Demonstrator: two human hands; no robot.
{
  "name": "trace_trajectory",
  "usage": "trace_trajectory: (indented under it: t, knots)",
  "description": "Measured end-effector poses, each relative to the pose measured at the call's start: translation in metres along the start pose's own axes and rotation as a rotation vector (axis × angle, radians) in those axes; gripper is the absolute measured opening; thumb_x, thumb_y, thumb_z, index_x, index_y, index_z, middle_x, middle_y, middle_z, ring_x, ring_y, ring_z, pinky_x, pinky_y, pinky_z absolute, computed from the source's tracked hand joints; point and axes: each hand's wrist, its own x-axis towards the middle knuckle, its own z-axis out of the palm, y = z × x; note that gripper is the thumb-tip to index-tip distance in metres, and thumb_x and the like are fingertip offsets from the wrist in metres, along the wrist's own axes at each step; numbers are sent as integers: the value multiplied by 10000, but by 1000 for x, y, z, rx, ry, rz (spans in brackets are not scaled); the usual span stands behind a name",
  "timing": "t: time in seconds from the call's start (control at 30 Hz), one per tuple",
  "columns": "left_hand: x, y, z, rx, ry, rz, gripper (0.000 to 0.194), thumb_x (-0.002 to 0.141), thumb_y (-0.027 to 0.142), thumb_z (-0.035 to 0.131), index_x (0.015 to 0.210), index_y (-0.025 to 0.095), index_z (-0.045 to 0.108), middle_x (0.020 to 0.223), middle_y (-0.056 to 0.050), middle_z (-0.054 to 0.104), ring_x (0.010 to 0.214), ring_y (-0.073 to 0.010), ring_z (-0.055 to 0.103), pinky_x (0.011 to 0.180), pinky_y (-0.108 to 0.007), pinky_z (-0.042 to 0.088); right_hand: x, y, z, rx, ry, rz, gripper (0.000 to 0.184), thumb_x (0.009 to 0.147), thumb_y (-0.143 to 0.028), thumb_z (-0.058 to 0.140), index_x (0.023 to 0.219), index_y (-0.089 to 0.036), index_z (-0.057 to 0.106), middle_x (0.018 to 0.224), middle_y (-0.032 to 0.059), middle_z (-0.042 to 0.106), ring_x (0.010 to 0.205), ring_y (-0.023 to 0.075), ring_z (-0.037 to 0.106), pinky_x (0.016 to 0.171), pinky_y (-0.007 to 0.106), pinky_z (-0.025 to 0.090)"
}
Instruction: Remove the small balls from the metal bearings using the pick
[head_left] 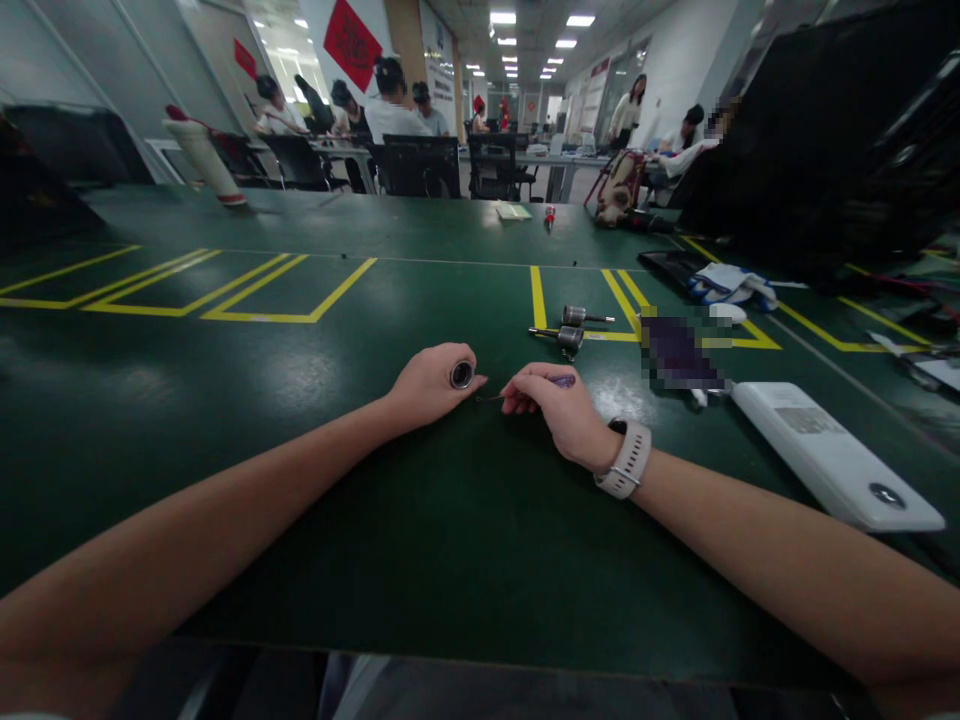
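- Metal cylinder [462, 375], one, is gripped in the left hand [433, 385], its round open end facing the camera; the curled fingers cover most of its body.
- Purple-handled thin tool [561, 381], one, is pinched in the right hand [551, 400], at three o'clock from the left; its thin tip points to nine, just beside the left thumb, whether touching I cannot tell.
- Two shafted metal pieces [571, 328] lie close together at about twelve to one o'clock from the right hand, over yellow tape: the farther one's shaft points to three, the nearer one's to nine.
- One pale watch [628, 460] circles the right wrist.
- Toward two o'clock from that hand: one dark flat object [679, 355], pixelated over; beyond it, white-and-blue gloves [731, 285], their number unclear.
- One white slab-shaped device [832, 450] sits at three.
- At twelve, farther across the green worktop [465, 560]: one pale booklet [513, 211] and one small red item [550, 216].
- One white bottle-like object [206, 160] leans at ten from the left hand.
- Between one and two, large black equipment [810, 140] blocks the view behind.
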Motion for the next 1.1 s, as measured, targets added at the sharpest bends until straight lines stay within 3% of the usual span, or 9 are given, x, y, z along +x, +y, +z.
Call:
trace_trajectory:
  t: [0.23,0.47,0.63,0.83,0.97,1.1]
  knots:
    - [-1,2,-2,-33,-83,105,207,789,349,587,721,158,545,695,0,558,624,-123,509,566,-242,367,-2,-6,1,-62,2,-19,219,771,-230,513,594,-190,635,570,-7,610,586,133,562,586,288,411]
    - [-1,-1,-1,-93,-72,145,212,780,351,595,717,158,534,676,7,545,608,-117,503,559,-238,363,-8,-2,-3,80,66,-250,221,825,-228,500,652,-208,638,594,-14,601,595,135,566,603,297,435]
    - [-1,-2,0,-95,7,105,142,752,267,585,692,162,511,660,14,525,611,-120,491,559,-239,353,-12,-9,0,-189,-77,-368,177,869,-242,501,791,-200,653,798,26,658,788,164,614,739,328,468]
    - [0,-3,1,-26,22,84,134,769,259,539,677,170,499,662,7,523,620,-133,486,563,-251,350,-12,-8,7,-481,-142,-672,155,870,-167,502,956,-194,629,933,60,666,899,179,609,833,359,475]
    - [0,-3,1,55,31,122,97,768,213,533,687,168,504,665,4,529,632,-140,490,599,-268,358,-14,-6,10,-582,-124,-681,157,883,-172,490,965,-189,624,974,75,662,915,185,598,842,369,472]
    - [1,-4,2,112,62,118,138,791,253,544,687,169,510,666,2,541,633,-147,491,610,-281,352,-12,-6,9,-497,-96,-533,129,873,-206,516,878,-180,642,894,61,670,861,179,603,823,366,467]
